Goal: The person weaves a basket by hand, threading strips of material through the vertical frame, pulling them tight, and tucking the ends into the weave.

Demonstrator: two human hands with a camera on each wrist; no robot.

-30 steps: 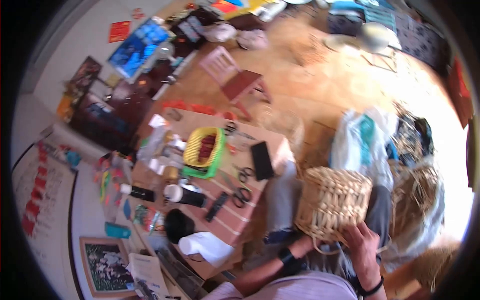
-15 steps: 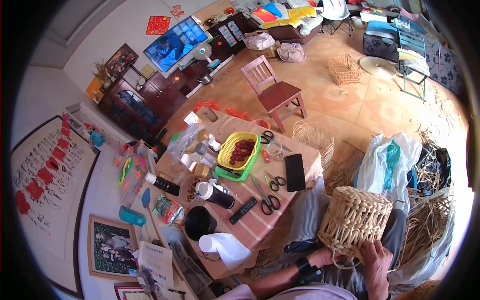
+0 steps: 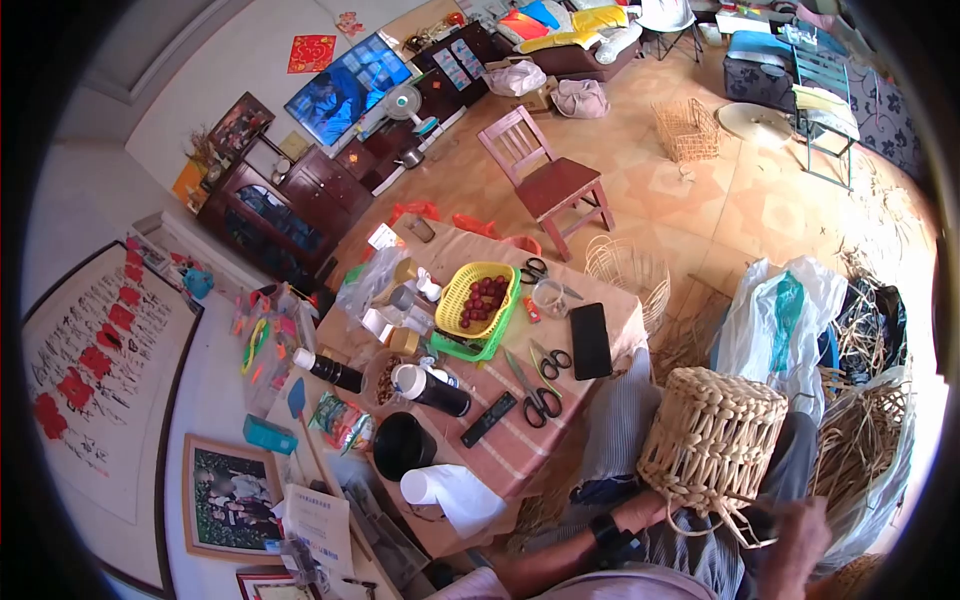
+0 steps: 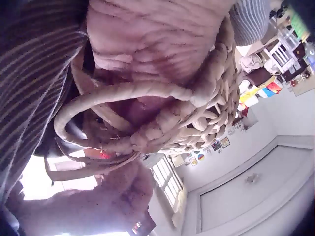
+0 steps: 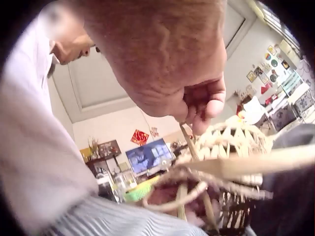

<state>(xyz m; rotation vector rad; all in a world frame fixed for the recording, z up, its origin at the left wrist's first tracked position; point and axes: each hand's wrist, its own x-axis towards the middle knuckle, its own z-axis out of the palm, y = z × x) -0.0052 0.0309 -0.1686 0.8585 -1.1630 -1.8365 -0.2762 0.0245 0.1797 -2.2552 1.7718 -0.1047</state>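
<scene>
In the head view, the woven basket (image 3: pixel 712 440) sat tipped in my lap with its rim turned toward me. My left hand (image 3: pixel 643 512) held the near edge of that rim, fingers tucked under it. My right hand (image 3: pixel 800 545), blurred, was just right of the basket's rim and closed on a loose strand (image 3: pixel 748 520) coming off it. The table (image 3: pixel 500 450) stood just left of the basket, with scissors (image 3: pixel 540 400) and a black phone (image 3: pixel 590 342) on it.

From the left wrist, my left hand (image 4: pixel 147 39) pressed against the basket (image 4: pixel 211 98), fingers curled into its rim.

From the right wrist, my right hand (image 5: pixel 162 64) was curled tight. Thumb and fingertips pinched the strand (image 5: pixel 186 135) just above the basket (image 5: pixel 236 142).
</scene>
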